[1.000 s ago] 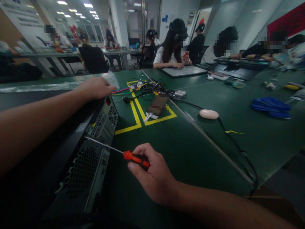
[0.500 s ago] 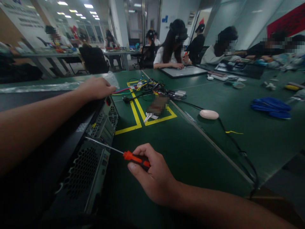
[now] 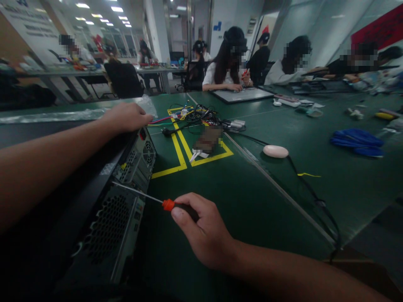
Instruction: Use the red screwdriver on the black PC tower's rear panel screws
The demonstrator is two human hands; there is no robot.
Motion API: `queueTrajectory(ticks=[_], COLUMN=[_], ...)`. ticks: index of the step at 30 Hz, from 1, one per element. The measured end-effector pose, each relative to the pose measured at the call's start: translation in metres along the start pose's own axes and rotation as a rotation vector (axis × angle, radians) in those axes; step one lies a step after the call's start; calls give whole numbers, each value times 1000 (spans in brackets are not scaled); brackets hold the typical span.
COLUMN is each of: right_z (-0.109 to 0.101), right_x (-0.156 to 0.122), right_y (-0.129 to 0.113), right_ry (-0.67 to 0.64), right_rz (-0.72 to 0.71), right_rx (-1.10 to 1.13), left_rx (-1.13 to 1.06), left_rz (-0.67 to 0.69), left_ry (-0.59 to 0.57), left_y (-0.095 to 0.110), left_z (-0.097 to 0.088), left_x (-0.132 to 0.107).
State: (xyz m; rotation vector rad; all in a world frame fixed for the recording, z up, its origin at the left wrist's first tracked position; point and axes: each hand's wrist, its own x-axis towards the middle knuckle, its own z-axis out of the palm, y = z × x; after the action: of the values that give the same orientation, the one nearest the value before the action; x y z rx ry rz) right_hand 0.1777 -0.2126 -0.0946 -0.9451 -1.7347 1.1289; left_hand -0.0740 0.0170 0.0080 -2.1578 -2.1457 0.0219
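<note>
Grips slim-shafted screwdriver (image 3: pixel 168 204) in right hand (image 3: pixel 206 230) at honeycomb-vented metal case (image 3: pixel 108 226), left; rests left hand (image 3: pixel 127 116) on far end, cannot tell if gripping.

place: electronics workshop, office-type room | green worktop (image 3: pixel 245 201) is marked with yellow tape (image 3: pixel 179 151) | computer case (image 3: pixel 110 226), screwdriver (image 3: pixel 169 204), bundled cables (image 3: pixel 201 114) are seen | tables behind are occupied by people (image 3: pixel 225 63) | office chair (image 3: pixel 124 79), ceiling lights (image 3: pixel 117 9) are visible
</note>
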Motion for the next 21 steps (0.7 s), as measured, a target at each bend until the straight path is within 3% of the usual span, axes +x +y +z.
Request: queueTrajectory(ticks=[21], right_z=[2], right_x=[-2], right_y=[-1], right_ry=[-30], right_rz=[41], right_rx=[64], left_rx=[-26], left_rz=[-7], left_ry=[9], left_y=[-2], left_z=[1], left_x=[2])
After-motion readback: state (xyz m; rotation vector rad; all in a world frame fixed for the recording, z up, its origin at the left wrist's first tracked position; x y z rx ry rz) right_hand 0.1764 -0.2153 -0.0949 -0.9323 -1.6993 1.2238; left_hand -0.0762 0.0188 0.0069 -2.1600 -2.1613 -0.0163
